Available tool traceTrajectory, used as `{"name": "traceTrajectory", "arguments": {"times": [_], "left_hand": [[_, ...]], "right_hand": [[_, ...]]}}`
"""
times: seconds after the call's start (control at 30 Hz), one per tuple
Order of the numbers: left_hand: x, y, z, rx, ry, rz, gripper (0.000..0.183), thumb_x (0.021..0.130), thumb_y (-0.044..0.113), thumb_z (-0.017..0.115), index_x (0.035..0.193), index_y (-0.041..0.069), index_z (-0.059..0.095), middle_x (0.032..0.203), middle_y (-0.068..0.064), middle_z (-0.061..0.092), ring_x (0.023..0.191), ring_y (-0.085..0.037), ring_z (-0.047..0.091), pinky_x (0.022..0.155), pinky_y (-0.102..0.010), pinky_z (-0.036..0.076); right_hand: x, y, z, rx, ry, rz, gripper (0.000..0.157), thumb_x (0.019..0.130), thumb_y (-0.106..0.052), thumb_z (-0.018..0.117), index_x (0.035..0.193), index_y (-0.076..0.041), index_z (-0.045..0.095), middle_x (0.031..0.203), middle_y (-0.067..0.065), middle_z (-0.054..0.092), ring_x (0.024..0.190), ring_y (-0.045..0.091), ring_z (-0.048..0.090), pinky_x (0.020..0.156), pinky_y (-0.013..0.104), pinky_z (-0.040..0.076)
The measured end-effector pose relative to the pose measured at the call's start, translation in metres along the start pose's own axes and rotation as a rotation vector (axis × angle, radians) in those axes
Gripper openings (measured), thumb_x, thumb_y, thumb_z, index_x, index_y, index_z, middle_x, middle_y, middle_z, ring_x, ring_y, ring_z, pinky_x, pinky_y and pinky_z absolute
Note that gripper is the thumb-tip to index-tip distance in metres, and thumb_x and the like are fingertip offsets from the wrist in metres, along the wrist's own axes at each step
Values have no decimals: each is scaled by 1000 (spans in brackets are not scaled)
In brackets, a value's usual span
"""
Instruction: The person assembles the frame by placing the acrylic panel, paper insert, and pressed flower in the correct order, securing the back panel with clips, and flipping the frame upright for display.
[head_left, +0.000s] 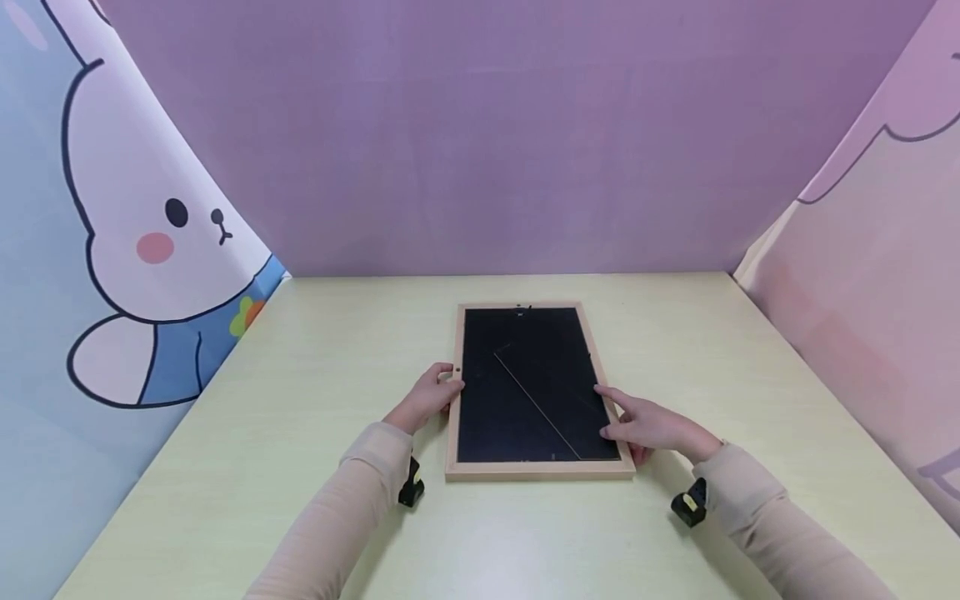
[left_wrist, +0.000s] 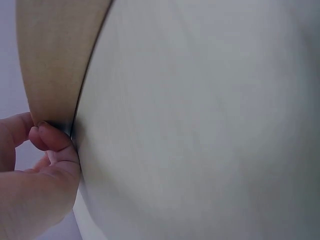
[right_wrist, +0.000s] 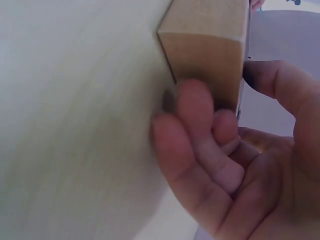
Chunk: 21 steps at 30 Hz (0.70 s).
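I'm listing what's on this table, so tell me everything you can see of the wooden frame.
The wooden frame is rectangular, with a pale border that looks like wood around a black panel. A thin, light diagonal line crosses part of the panel, and a small dark fitting sits near the middle of the far border. It lies about flat on the table, long sides running front to back. The left grip holds its left border, the right grip its right.
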<state>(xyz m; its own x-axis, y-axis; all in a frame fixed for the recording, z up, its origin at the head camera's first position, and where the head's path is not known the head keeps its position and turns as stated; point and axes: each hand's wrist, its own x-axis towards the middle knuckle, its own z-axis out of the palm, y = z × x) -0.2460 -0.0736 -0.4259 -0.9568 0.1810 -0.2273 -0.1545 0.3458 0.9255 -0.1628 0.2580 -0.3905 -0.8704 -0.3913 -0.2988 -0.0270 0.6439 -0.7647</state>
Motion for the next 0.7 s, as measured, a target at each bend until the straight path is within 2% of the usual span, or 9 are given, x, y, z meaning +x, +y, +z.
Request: {"name": "traceTrajectory", "arguments": {"times": [0.27,0.47,0.7], "left_hand": [[-3,0,1,-10,-3,-13,45,92,10,51,133,-2,36,64,0,44,58,-14,41,55,-25,35],[-2,-1,2,-5,10,2,44,92,10,50,133,-2,37,69,-3,48,58,-14,43,55,-25,36],[-2,1,2,29,12,12,51,93,11,50,138,-6,32,93,-13,57,65,-14,50,60,-24,42]], "right_hand": [[-1,-8,2,-88,14,50,68,90,-19,56,145,-3,19,59,11,52,45,22,53,47,36,49],[0,-10,3,-145,51,40,64,91,-19,54,144,-1,22,54,9,51,42,23,52,44,37,48],[0,-7,4,-111,79,45,65,91,-21,56,144,-3,23,56,9,50,42,20,50,44,36,47]]}}
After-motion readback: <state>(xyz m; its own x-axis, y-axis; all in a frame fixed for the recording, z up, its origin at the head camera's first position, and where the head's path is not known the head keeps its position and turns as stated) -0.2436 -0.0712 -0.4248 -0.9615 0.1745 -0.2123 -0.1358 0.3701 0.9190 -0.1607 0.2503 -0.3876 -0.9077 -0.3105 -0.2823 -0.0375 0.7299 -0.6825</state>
